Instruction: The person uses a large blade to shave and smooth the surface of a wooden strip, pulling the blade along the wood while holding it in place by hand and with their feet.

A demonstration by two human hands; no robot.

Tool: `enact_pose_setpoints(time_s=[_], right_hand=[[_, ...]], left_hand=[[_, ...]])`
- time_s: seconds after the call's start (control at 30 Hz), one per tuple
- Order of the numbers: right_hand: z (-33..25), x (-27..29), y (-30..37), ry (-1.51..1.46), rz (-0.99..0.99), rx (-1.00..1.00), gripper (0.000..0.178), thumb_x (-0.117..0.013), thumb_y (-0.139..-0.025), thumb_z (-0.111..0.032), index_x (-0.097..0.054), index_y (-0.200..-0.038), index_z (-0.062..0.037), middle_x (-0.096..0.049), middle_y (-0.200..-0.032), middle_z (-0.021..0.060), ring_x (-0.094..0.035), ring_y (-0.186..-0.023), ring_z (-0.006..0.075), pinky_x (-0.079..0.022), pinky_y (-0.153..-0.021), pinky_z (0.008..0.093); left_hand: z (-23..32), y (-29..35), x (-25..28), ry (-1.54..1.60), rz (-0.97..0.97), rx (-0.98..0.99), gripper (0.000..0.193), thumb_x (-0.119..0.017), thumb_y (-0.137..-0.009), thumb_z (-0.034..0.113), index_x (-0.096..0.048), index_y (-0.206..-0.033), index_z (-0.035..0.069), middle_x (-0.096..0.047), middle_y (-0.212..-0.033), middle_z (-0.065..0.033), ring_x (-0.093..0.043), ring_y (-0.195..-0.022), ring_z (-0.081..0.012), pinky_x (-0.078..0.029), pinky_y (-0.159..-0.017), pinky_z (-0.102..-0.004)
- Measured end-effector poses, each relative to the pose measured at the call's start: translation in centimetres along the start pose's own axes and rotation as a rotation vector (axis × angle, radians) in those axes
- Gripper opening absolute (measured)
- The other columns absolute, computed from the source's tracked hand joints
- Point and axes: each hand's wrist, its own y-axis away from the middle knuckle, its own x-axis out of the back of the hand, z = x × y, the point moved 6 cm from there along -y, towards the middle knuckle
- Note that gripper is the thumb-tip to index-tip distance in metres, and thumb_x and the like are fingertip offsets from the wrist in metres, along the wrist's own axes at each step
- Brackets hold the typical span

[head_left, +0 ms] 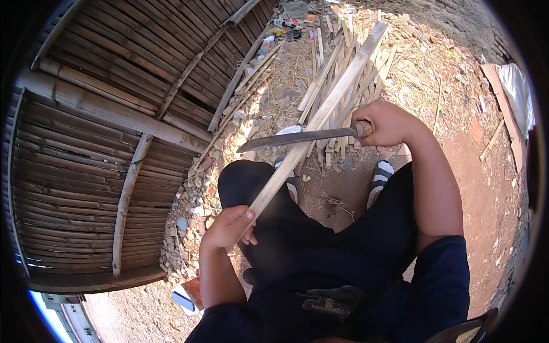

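My left hand (230, 225) is closed around the near end of a long pale bamboo strip (334, 98), close to my left knee. The strip slants away from me to the upper right, its far end over a pile of similar strips. In my right hand (382, 124) is the wooden handle of a machete (297, 138), fingers wrapped round it. Its dark blade points left and crosses over the strip about midway; whether the edge touches the strip, I cannot tell.
Split bamboo strips (320, 86) lie heaped ahead of my sandalled feet. Wood chips and litter (280, 31) cover the ground. A bamboo slat wall (74, 188) rises at the left. At the far right, a board (503, 108) leans beside a white sack (516, 86).
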Motion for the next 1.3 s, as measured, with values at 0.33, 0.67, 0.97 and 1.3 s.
enact_pose_setpoints(time_s=[0.33, 0.67, 0.97, 1.3], right_hand=[[5.9, 2.2, 1.5, -0.058, 0.326, -0.258, 0.039, -0.078, -0.078, -0.028, -0.068, -0.103, -0.0004, -0.069, -0.089, 0.0222, -0.067, -0.085, 0.0384, -0.051, -0.078, 0.0448], [6.6, 2.3, 0.9, -0.094, 0.217, -0.285, 0.043, -0.083, -0.073, -0.029, -0.069, -0.101, 0.0001, -0.068, -0.085, 0.0222, -0.067, -0.082, 0.0365, -0.051, -0.075, 0.0436], [2.9, 1.1, 0.8, -0.058, 0.246, -0.142, 0.034, -0.08, -0.075, -0.028, -0.068, -0.091, -0.0008, -0.068, -0.079, 0.0197, -0.067, -0.077, 0.0377, -0.052, -0.073, 0.0449], [5.6, 2.7, 1.5, 0.022, 0.336, -0.194, 0.033, -0.079, -0.075, -0.027, -0.071, -0.094, -0.0025, -0.068, -0.08, 0.0211, -0.066, -0.078, 0.0399, -0.051, -0.072, 0.0449]], left_hand=[[0.1, -0.4, 0.0, 0.017, -0.021, -0.016, 0.042, -0.05, -0.104, 0.04, -0.057, -0.088, 0.002, -0.058, -0.058, -0.0076, -0.066, -0.054, -0.0233, -0.051, -0.05, -0.0297], [0.5, -0.5, -0.2, 0.013, -0.008, -0.004, 0.038, -0.049, -0.105, 0.035, -0.057, -0.088, 0.002, -0.058, -0.061, -0.0067, -0.066, -0.056, -0.0208, -0.048, -0.052, -0.0268], [0.0, -0.6, 0.1, 0.012, -0.031, -0.01, 0.04, -0.05, -0.104, 0.037, -0.057, -0.089, 0.001, -0.058, -0.06, -0.0074, -0.067, -0.056, -0.0221, -0.05, -0.05, -0.028], [-0.2, -0.6, 0.2, 0.036, -0.035, -0.018, 0.035, -0.049, -0.105, 0.031, -0.057, -0.09, 0.0, -0.058, -0.062, -0.0084, -0.067, -0.056, -0.0225, -0.049, -0.052, -0.0284]])
